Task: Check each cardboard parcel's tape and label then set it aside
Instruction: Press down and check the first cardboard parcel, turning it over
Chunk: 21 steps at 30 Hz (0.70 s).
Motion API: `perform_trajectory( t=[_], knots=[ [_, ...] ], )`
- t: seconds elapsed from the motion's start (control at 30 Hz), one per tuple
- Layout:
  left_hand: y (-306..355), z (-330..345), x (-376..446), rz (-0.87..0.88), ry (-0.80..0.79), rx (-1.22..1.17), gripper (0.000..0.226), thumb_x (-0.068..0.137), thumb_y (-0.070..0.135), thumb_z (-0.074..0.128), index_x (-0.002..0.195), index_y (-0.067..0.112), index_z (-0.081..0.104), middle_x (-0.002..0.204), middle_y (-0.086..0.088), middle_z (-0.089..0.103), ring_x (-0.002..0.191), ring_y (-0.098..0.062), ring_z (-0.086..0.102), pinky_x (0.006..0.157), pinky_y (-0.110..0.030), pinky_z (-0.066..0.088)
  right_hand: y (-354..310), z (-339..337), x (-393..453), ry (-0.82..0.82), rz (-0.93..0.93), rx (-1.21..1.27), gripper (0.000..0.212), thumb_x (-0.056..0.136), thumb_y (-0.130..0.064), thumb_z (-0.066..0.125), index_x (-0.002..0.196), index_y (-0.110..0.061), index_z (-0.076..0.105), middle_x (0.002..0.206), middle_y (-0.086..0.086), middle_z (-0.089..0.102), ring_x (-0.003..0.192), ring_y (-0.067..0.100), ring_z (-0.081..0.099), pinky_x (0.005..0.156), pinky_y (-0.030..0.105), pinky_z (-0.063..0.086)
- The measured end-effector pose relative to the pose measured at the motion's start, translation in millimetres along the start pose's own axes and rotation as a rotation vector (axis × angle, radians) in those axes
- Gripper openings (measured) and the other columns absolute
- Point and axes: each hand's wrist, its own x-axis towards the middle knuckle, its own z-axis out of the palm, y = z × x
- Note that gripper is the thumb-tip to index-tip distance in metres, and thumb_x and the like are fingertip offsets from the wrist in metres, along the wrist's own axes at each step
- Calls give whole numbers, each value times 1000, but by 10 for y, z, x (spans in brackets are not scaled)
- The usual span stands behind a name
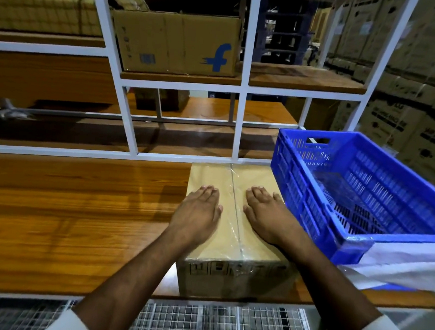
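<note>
I see the blue plastic crate [365, 192] at the right edge of the wooden tabletop [64, 218], its slatted floor bare apart from what may be a clear film, though glare makes that hard to judge; a white plastic sheet [398, 262] drapes over its near rim. Just beside the crate's left wall sits the cardboard parcel [228, 277], close to the tabletop's front edge; clear tape [236, 208] runs down the middle seam of its lid and over the near face, where blurred black print shows. My left hand [197, 212] lies flat on the lid left of the tape, fingers straight and together; my right hand [267, 218] lies flat on the right, fingers straight. Behind, a white shelf frame [243, 83] carries an open cardboard box [179, 44] with a blue logo; stacked cartons [413, 76] fill the room at right; wire mesh [211, 323] shows below the front edge.
</note>
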Motion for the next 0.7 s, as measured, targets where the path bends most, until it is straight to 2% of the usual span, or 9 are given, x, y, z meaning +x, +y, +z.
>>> perform_trajectory(
  t=[0.17, 0.27, 0.3, 0.43, 0.57, 0.7],
  knots=[
    [249, 79, -149, 137, -36, -55, 56, 106, 39, 23, 157, 18, 14, 164, -1, 14, 150, -12, 9, 123, -34, 9, -157, 156, -143, 32, -134, -1, 57, 105, -37, 19, 157, -13, 17, 164, 6, 17, 152, 16, 10, 122, 41, 10],
    [245, 114, -151, 140, -27, -32, 56, 106, 38, 22, 157, 17, 14, 164, -1, 14, 150, -11, 9, 123, -32, 7, -164, 190, -179, 66, -128, 1, 75, 92, -47, -1, 156, -14, 22, 163, 6, 21, 151, 16, 14, 122, 39, 11],
    [239, 111, -143, 140, -30, -28, 56, 106, 38, 21, 157, 17, 14, 164, -1, 14, 150, -11, 9, 123, -32, 7, -159, 190, -173, 65, -128, 5, 77, 91, -47, -2, 156, -14, 22, 163, 6, 22, 151, 16, 14, 122, 39, 11],
    [231, 86, -165, 131, -10, -27, 56, 106, 39, 20, 157, 18, 15, 164, 0, 15, 150, -12, 10, 122, -32, 9, -140, 152, -195, 58, -129, 37, 55, 106, -36, 22, 156, -14, 21, 163, 6, 20, 151, 17, 13, 122, 37, 11],
    [72, 72, -307, 19, 10, -30, 59, 105, 41, 24, 157, 15, 14, 164, -3, 14, 150, -15, 10, 121, -32, 8, -6, 35, -359, 8, -7, 19, 59, 106, -39, 26, 156, -10, 18, 164, 10, 16, 151, 21, 12, 123, 40, 15],
    [-15, 106, -395, 37, 20, -34, 58, 106, 42, 19, 158, 18, 9, 165, 0, 8, 151, -12, 5, 123, -33, 7, 28, 76, -410, -1, 42, -1, 61, 105, -41, 21, 157, -9, 13, 165, 11, 11, 152, 21, 8, 123, 41, 11]
  ],
)
